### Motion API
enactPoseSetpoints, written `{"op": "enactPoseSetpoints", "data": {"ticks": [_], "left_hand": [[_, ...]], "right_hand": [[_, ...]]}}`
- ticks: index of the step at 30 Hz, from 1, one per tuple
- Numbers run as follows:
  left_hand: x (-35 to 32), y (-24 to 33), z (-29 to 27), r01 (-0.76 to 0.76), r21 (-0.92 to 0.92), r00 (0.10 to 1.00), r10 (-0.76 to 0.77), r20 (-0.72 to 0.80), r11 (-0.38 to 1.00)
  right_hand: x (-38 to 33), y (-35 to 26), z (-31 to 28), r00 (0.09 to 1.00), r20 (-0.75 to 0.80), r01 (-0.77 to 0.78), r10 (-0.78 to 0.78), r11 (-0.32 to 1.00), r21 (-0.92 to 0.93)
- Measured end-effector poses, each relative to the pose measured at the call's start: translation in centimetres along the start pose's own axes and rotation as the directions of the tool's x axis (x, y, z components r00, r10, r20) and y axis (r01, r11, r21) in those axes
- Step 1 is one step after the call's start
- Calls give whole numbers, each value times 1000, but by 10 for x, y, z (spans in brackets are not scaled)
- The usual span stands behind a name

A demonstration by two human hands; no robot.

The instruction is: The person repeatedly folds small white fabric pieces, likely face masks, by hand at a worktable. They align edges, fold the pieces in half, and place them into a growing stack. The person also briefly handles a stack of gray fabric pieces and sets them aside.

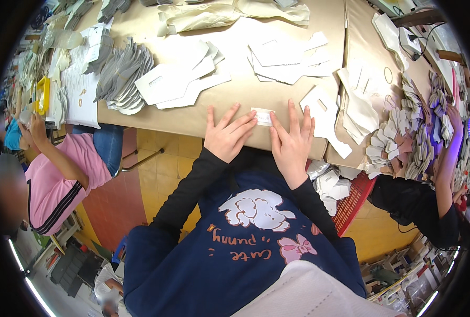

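A small white rectangular label (263,117) with faint markings lies near the table's front edge. My left hand (227,137) is flat with its fingers stretched, and its fingertips touch the label's left end. On the other side, my right hand (292,145) lies with fingers spread, its index fingertip at the label's right end. Just right of that hand rests a white cut piece (319,108) with a narrow slot and a tail. More flat white pieces (179,84) are heaped beyond my left hand, and another loose pile of white pieces (293,58) lies farther back.
Brown paper covers the table (240,53). Grey stacked pieces (121,76) stand at left, and a cream fabric roll (203,18) lies at the back. A red basket (353,203) with white pieces is beside me. Co-workers sit left and right; a power socket (410,42) is far right.
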State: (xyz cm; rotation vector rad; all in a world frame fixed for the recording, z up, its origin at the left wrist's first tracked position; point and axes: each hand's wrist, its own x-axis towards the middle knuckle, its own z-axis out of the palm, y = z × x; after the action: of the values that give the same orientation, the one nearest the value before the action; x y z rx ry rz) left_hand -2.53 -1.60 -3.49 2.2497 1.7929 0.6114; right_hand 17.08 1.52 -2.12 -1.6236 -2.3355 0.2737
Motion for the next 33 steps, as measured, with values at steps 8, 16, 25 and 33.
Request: {"op": "enactPoseSetpoints", "data": {"ticks": [8, 16, 25, 33], "left_hand": [[2, -7, 4, -35, -86, 999, 33, -19, 996], [-3, 11, 10, -34, 127, 988, 15, 152, 991], [-9, 22, 11, 27, 139, 973, -58, 225, 990], [-11, 54, 37, 178, 231, 978, -198, 70, 957]], "right_hand": [[-14, -1, 4, 996, -30, 78, -81, 991, -110], [-10, 26, -8, 994, -88, -56, 59, 998, 36], [2, 85, -22, 938, -219, -277, 269, 961, -6], [5, 88, -30, 895, -203, -336, 397, 900, 278]]}}
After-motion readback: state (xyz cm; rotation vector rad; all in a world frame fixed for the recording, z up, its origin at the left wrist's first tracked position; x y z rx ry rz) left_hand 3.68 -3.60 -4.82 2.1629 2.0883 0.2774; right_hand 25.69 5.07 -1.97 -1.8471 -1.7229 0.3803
